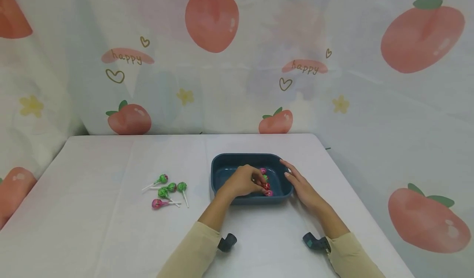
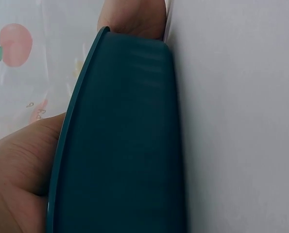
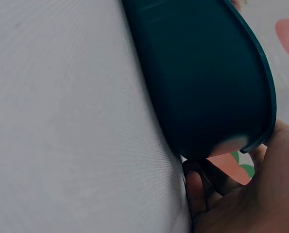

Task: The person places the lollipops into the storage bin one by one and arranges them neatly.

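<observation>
A dark blue-green rectangular plastic box (image 1: 222,201) stands on the table. My left hand (image 1: 242,181) reaches over its near side, thumb and fingers bent around a red-wrapped lollipop (image 1: 267,186) near the right end inside. Pink and green lollipop heads, one of them a pink lollipop (image 1: 269,193), line up beside the fingertips; their sticks are hidden by the hand. At the box's right end rests my right hand (image 1: 304,189), thumb and forefinger spread over the rim. In the right wrist view its other fingers (image 3: 196,191) lie low outside the end wall.
Left of the box lie several loose lollipops, most with green wrappers such as the green lollipop (image 1: 182,186), plus a pink lollipop (image 1: 157,204). A white cloth covers the table (image 1: 92,212). Behind it hangs a peach-patterned curtain (image 1: 229,89).
</observation>
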`<control>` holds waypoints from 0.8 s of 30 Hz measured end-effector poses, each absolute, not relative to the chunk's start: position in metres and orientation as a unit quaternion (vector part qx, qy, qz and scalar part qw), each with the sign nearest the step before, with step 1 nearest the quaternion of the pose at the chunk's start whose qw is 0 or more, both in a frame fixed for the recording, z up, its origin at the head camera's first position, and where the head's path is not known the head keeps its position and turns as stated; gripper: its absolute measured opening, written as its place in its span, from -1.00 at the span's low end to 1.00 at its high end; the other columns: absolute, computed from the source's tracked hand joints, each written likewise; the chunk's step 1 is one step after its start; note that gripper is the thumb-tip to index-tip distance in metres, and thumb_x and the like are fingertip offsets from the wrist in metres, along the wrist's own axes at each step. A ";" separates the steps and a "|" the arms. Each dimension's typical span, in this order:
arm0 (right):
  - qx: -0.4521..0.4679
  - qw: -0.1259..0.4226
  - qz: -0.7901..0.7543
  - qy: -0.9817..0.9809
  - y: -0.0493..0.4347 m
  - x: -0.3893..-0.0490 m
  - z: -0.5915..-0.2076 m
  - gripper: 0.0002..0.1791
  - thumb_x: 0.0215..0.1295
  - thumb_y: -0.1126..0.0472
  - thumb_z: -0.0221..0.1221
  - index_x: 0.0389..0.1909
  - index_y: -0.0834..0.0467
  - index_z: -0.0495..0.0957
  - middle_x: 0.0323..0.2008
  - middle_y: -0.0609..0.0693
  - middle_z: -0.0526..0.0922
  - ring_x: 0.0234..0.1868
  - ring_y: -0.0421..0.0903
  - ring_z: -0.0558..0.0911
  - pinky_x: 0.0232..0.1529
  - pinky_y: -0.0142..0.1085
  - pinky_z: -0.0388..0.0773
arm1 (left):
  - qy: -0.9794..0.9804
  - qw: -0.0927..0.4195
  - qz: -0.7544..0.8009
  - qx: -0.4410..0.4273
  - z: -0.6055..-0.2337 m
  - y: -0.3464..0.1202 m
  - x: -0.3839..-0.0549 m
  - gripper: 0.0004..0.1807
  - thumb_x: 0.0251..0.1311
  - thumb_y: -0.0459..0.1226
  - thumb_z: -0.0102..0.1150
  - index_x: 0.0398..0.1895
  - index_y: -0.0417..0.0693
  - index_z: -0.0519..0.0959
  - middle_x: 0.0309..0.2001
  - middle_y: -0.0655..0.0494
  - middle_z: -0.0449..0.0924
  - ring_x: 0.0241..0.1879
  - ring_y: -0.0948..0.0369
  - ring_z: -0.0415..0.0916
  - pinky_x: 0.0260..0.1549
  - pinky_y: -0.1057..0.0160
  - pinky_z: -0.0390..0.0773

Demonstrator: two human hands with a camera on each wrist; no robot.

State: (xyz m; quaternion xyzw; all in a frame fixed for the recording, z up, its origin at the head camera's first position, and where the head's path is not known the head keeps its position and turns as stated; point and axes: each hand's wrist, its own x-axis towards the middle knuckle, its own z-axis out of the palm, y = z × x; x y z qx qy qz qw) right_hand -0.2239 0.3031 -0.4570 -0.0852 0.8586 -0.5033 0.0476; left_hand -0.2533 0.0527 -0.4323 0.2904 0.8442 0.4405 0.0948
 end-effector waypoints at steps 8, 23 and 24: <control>-0.076 0.046 -0.506 0.858 0.309 -0.231 -0.470 -0.42 0.73 -0.03 -0.26 0.67 -0.12 0.02 0.65 0.12 -0.08 0.62 0.24 -0.17 0.40 0.41 -0.27 | 0.849 0.085 0.433 0.292 -0.432 0.033 -0.256 -0.84 0.15 -0.32 0.55 -0.21 -0.07 0.78 -0.38 0.29 0.62 -0.31 0.25 0.52 -0.27 0.24 0.53; -0.079 0.042 -0.493 0.865 0.310 -0.231 -0.471 -0.42 0.71 -0.11 -0.25 0.65 -0.22 0.04 0.65 0.07 -0.05 0.62 0.21 -0.14 0.40 0.41 -0.21 | 0.838 0.053 0.430 0.331 -0.426 -0.008 -0.256 -0.81 0.24 -0.35 0.46 -0.10 -0.15 0.76 -0.30 0.25 0.66 -0.32 0.23 0.55 -0.30 0.26 0.56; -0.078 0.042 -0.495 0.864 0.310 -0.231 -0.471 -0.42 0.71 -0.11 -0.24 0.65 -0.21 0.05 0.65 0.07 -0.05 0.62 0.21 -0.14 0.41 0.40 -0.21 | 0.838 0.052 0.429 0.334 -0.425 -0.011 -0.257 -0.81 0.23 -0.36 0.46 -0.10 -0.16 0.76 -0.30 0.24 0.66 -0.32 0.23 0.55 -0.31 0.26 0.56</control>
